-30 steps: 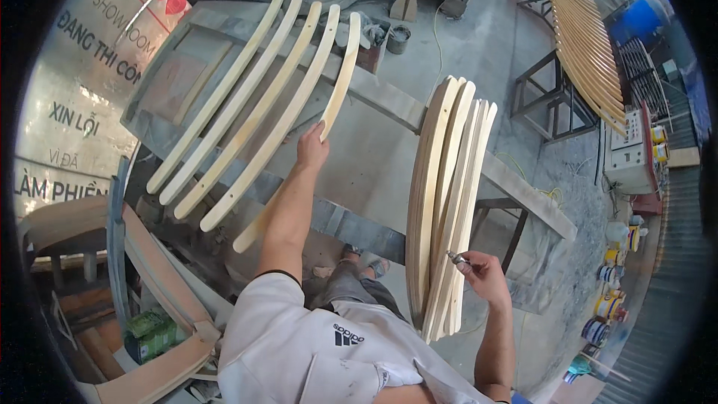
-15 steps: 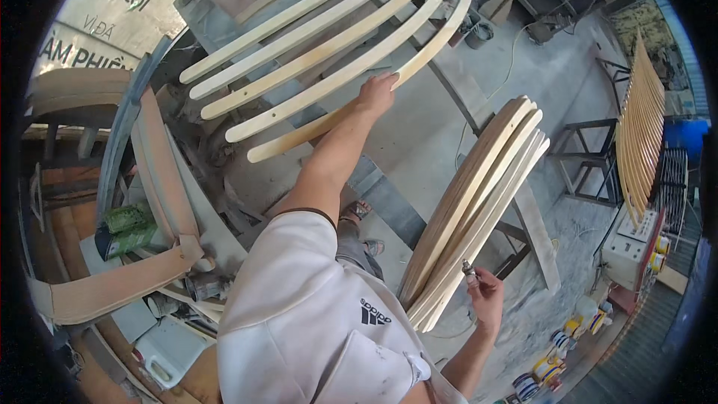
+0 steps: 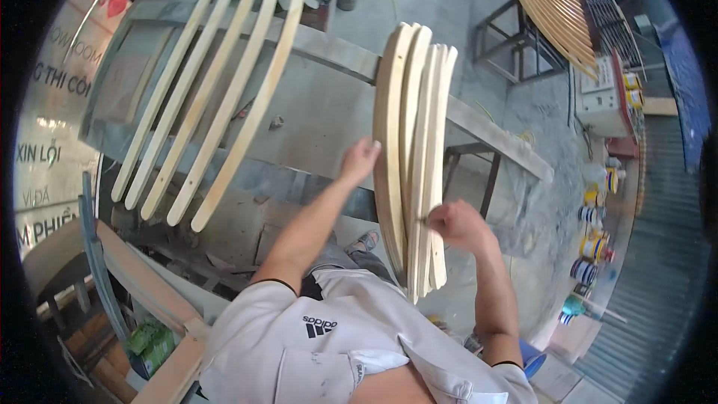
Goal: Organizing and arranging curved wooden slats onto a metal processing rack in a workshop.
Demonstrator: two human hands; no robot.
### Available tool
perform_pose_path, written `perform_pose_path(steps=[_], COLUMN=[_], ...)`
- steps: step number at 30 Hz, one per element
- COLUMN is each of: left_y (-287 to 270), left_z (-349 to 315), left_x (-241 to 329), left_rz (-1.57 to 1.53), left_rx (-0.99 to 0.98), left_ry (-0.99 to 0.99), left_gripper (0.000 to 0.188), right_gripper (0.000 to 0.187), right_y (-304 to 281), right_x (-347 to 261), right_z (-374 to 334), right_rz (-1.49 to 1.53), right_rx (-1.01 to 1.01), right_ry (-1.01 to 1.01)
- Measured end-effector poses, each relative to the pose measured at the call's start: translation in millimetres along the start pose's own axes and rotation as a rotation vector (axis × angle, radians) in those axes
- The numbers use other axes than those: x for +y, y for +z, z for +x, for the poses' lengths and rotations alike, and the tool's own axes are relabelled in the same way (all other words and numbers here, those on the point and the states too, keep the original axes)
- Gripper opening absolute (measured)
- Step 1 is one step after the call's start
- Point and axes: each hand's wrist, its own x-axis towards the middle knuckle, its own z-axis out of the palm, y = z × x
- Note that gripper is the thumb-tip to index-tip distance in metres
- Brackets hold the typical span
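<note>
Head view: curved wooden slats lie in two groups across grey rails [image 3: 501, 142]. On the left, five pale slats [image 3: 209, 97] are set side by side with gaps between them, none touching its neighbour. On the right is a stack of slats [image 3: 424, 142], packed close and (like the spaced ones) running lengthwise away from the person's body.

The left hand [image 3: 362, 161] is just beside the stack's left edge. Its fingers are bent, with nothing visible in them; I cannot tell whether this grip is fully together or loose, nor whether it touches the wood. The right hand [image 3: 458, 224] is over the nearer part of the stack, its grip clamped on a small dark tool [image 3: 423, 219] whose tip points left. Blur hides what kind of tool it is.

Below the rails, a sandalled foot [image 3: 368, 240] shows between the left arm and the stack. Farther right, a row of glossy brown slats [image 3: 557, 11] stands above a pale control box [image 3: 600, 108], and paint cans [image 3: 594, 245] line the wall side. At lower left, a green package [image 3: 153, 348] sits by a wooden frame [image 3: 146, 277].
</note>
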Motion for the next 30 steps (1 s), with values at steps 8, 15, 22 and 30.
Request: perform_pose_path(steps=[8, 15, 22, 30], left_y=[70.0, 48.0, 9.0, -47.8], left_z=[-54.8, -44.0, -34.4, -67.6], left_x=[29.9, 42.5, 0.1, 44.7], left_rz=[0.262, 0.282, -0.490, -1.195], left_rx=[0.214, 0.215, 0.295, -0.023], left_ry=[-0.034, -0.173, 0.038, -0.012], left_gripper=[0.084, 0.062, 0.023, 0.025], right_gripper=[0.013, 0.014, 0.016, 0.019], right_y=[-14.8, 27.4, 54.6, 100.7], right_x=[38.7, 57.1, 76.5, 80.3], right_z=[-4.7, -60.1, -83.7, -92.7], right_rz=[-0.004, 0.238, 0.464, 0.660], right_rx=[0.492, 0.470, 0.341, 0.101], right_ry=[0.160, 0.238, 0.305, 0.259])
